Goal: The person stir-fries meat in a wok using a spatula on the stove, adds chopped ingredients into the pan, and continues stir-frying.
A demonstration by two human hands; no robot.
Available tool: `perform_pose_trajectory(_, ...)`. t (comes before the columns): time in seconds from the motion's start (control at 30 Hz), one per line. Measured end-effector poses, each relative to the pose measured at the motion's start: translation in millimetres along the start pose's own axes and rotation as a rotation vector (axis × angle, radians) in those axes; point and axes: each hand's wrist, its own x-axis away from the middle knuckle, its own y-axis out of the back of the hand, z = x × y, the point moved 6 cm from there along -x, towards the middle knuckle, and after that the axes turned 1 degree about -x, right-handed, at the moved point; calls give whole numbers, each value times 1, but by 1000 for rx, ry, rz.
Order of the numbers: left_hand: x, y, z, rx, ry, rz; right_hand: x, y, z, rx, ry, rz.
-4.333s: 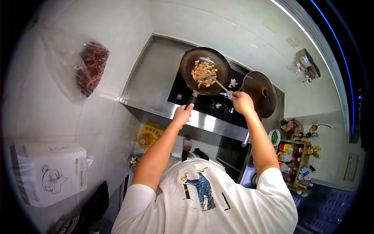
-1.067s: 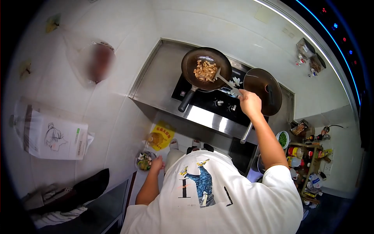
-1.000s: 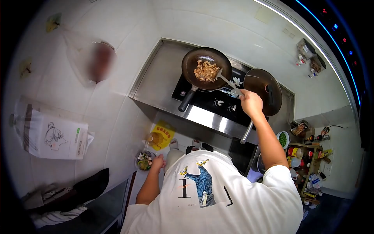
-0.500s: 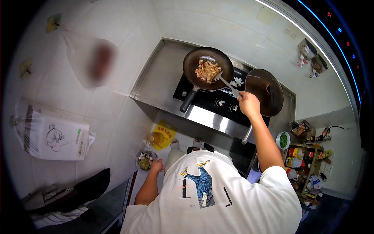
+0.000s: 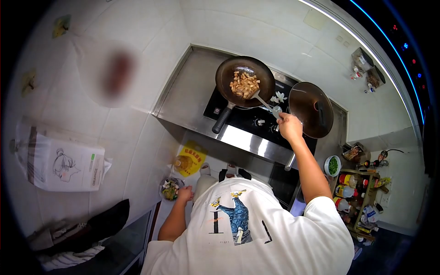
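My right hand [image 5: 290,126] is closed round the handle of a metal spatula [image 5: 262,98]. The blade of the spatula rests in a dark wok [image 5: 267,79], at the right edge of browned, diced food [image 5: 244,84]. The wok sits on the black gas stove [image 5: 250,120], its black handle pointing towards me, untouched by either hand. Low on the left, my left hand [image 5: 184,194] hangs by my side with curled fingers and no visible object in them. Just left of it is a round container [image 5: 162,187] of mixed scraps; whether they touch is unclear.
A large dark lid [image 5: 300,103] leans on the stove's right side. Farther right stand a bowl of chopped greens [image 5: 332,166] and a rack of bottles [image 5: 350,192]. A yellow bag [image 5: 195,153] and an oil jug [image 5: 182,163] are on the floor. Bags hang on the left wall.
My right hand has shifted slightly down and left with the spatula, whose blade is now lower at the food's edge. My left hand stays by the round container.
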Motion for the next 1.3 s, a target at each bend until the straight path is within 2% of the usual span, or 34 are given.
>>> perform_pose_trajectory(0.4,1,2,-4,-13,9,12,1,6,1,-111,25,-110)
perform_pose_trajectory(0.67,5,2,-11,-5,-26,5,1,-10,1,-73,12,-29)
perform_pose_trajectory(0.77,6,2,-14,-1,1,10,1,-14,-1,-60,77,-64)
perform_pose_trajectory(0.87,1,1,-13,14,6,2,3,-1,4,-94,21,-24)
perform_pose_trajectory(0.93,0,3,-12,-16,-7,-8,8,11,3,-100,-32,-84)
perform_pose_trajectory(0.97,0,4,-10,-16,-3,-9,9,15,0,-117,-90,-32)
perform_pose_trajectory(1.27,-3,0,-17,-18,8,3,2,6,-9,-86,-43,-34)
perform_pose_trajectory(1.3,-6,0,-17,-25,2,9,0,3,-9,-153,-56,-44)
